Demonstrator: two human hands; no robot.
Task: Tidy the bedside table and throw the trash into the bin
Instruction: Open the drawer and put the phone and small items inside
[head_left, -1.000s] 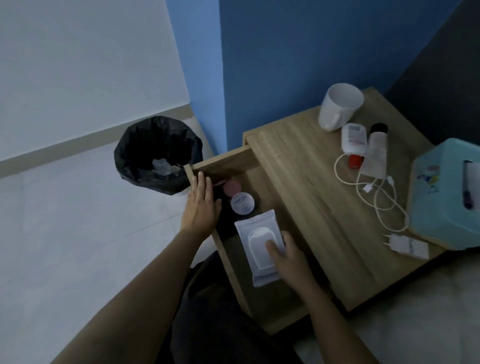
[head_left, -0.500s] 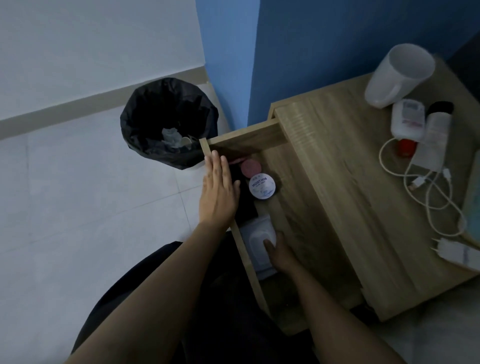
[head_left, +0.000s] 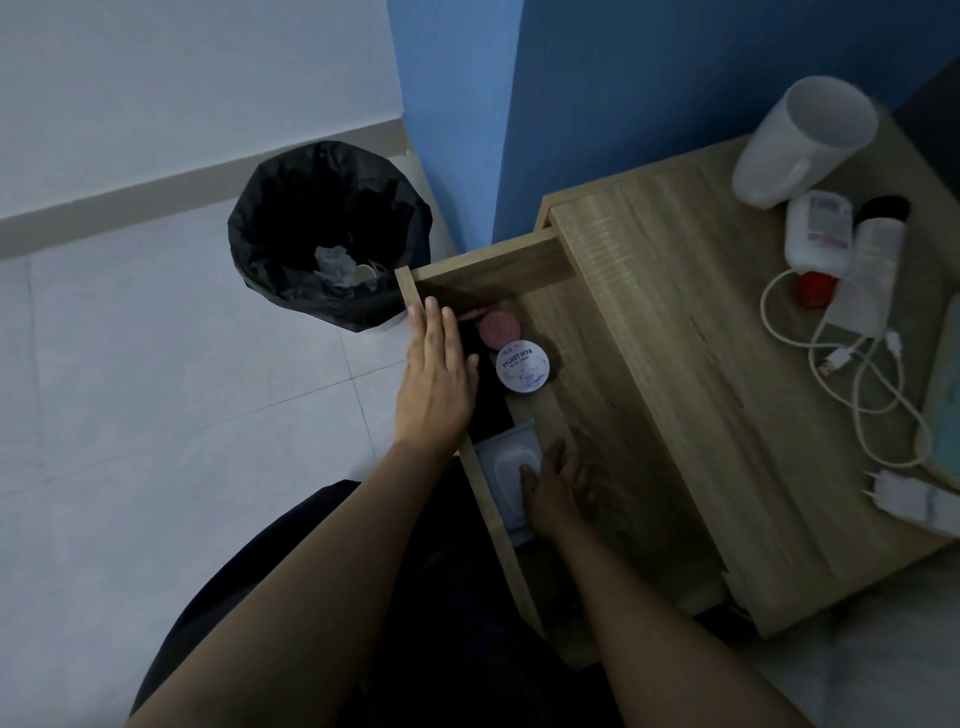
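The wooden desk (head_left: 675, 364) stood against the blue wall, its drawer (head_left: 582, 395) pulled out toward the left. In the near part of the drawer lay a white wipes pack (head_left: 506, 467), and the right hand (head_left: 558, 493) rested flat on it, fingers spread and closed on nothing. The left hand (head_left: 436, 384) lay open, palm down, on the drawer's front panel, its fingers straight and together. Farther back in the drawer sat a round white tin marked MOIST HYA (head_left: 523, 366), with a pink-lidded jar (head_left: 500, 328) just beyond it. On the desk top, at the far right, stood a white mug (head_left: 800, 140); nearer lay a white bottle with a red cap (head_left: 818, 239), a tube with a black cap (head_left: 872, 260), and a coiled white cable (head_left: 852, 374) leading to a charger plug (head_left: 904, 493). On the floor to the left of the drawer stood the bin (head_left: 330, 234), lined with a black bag and holding crumpled trash (head_left: 337, 265).
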